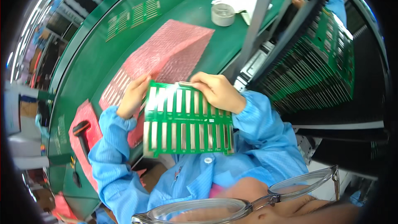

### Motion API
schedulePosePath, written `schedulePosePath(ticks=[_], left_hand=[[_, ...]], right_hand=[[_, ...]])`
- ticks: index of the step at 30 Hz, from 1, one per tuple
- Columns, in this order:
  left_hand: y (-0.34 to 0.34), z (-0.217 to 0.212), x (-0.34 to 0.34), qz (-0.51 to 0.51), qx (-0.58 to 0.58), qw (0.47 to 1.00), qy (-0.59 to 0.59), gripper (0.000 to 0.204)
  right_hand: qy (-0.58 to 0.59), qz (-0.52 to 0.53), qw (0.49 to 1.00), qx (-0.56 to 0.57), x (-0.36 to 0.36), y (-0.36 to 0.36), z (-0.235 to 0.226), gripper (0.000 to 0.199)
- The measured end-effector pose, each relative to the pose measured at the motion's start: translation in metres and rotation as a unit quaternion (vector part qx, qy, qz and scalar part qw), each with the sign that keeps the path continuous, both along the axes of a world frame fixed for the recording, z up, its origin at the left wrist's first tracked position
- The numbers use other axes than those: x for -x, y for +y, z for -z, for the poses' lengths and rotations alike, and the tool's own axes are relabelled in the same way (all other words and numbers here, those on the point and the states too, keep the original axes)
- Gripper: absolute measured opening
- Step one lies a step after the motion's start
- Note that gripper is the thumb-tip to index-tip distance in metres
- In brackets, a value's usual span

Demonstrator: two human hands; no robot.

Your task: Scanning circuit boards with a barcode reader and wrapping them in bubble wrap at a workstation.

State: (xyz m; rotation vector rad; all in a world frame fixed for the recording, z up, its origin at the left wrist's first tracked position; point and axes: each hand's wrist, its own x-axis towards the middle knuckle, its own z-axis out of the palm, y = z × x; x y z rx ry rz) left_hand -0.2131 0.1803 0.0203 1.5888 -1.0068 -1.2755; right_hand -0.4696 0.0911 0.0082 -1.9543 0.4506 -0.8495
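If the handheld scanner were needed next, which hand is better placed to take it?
Probably the left hand: the scanner lies on the person's left, close to that forearm. The right hand is farther off, at the upper right of the green board.

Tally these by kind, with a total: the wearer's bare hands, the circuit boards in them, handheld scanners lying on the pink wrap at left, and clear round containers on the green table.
Bare hands: 2 (left hand, right hand)
Held green circuit board: 1
Black-and-orange scanner: 1
Clear round container: 1
Total: 5
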Motion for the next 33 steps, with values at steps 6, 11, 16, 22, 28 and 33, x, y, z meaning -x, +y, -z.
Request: schedulePosePath(ticks=[6,11,16,22,28,33], left_hand=[[0.003,-0.016,-0.003,0.053,0.110,0.977,-0.172,0.037],[0.011,-0.024,0.020,0.028,0.152,0.928,-0.340,0.032],[0.012,-0.020,0.033,0.004,0.209,0.858,-0.469,0.032],[0.002,-0.018,0.045,0.119,0.149,0.854,-0.484,0.034],[-0.030,0.005,0.004,0.009,0.096,0.900,-0.424,0.040],[-0.072,0.061,-0.018,-0.069,0.077,0.827,-0.553,0.051]], right_hand=[[0.144,0.140,0.974,0.103,-0.010,0.008,0.009,0.010],[0.194,0.139,0.969,0.069,-0.055,-0.008,0.002,0.010],[0.264,0.082,0.961,-0.023,-0.103,-0.055,0.006,0.022],[-0.054,0.263,0.957,0.115,-0.156,-0.119,0.106,0.025],[0.160,0.038,0.946,0.278,-0.122,-0.051,0.076,0.052],[0.188,0.048,0.933,0.305,-0.144,-0.046,0.101,0.063]])
